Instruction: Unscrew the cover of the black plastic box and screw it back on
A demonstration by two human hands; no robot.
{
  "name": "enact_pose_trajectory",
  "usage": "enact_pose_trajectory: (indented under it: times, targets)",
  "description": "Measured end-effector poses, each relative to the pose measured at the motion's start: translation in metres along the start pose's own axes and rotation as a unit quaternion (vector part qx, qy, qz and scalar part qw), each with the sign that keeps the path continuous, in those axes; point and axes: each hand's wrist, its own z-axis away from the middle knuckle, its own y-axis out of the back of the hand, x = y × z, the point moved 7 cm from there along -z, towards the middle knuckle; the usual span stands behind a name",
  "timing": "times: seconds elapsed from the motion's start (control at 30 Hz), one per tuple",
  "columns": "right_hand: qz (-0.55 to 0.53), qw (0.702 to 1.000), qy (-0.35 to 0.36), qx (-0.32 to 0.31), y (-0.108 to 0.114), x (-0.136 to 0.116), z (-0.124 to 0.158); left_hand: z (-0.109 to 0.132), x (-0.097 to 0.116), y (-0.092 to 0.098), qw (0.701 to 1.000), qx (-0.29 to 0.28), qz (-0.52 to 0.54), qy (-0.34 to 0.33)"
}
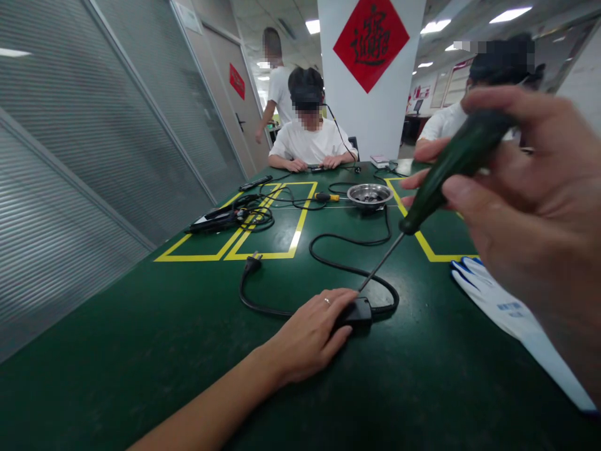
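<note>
My left hand (313, 335) lies on the green table (141, 351), its fingers pressed down over a small black box (357, 311) on a black power cord (328, 260). My right hand (530, 207), close to the camera, grips a dark green-handled screwdriver (446, 172). The thin metal shaft slants down to the left, and its tip meets the top of the black box beside my left fingers. The cord loops away from the box and ends in a plug (253, 262) lying on the table.
A white and blue glove (502, 307) lies at the right. A metal bowl (369, 195), a yellow-handled tool (327, 197) and a black device with tangled cables (230, 217) sit further back among yellow tape lines. A person in white sits at the far end; another sits at right.
</note>
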Motion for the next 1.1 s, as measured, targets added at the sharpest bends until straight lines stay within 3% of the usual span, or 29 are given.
enact_pose_trajectory:
  times: [0.07, 0.23, 0.43, 0.9, 1.1]
  targets:
    - [0.011, 0.999, -0.008, 0.043, 0.006, -0.007, 0.0, 0.004, -0.012, 0.007, 0.999, 0.023, 0.027, 0.029]
    - [0.039, 0.998, 0.035, 0.023, -0.016, -0.022, 0.008, 0.007, -0.028, 0.009, 0.996, 0.028, 0.077, 0.041]
    - [0.013, 1.0, 0.011, 0.006, -0.041, -0.011, 0.02, 0.006, -0.03, 0.009, 0.992, 0.038, 0.108, 0.048]
    - [0.026, 0.999, 0.011, -0.016, -0.043, -0.012, 0.021, 0.006, -0.03, 0.008, 0.99, 0.037, 0.128, 0.047]
    - [0.024, 0.996, 0.021, -0.078, -0.053, -0.018, 0.02, 0.006, -0.031, 0.008, 0.99, 0.038, 0.125, 0.046]
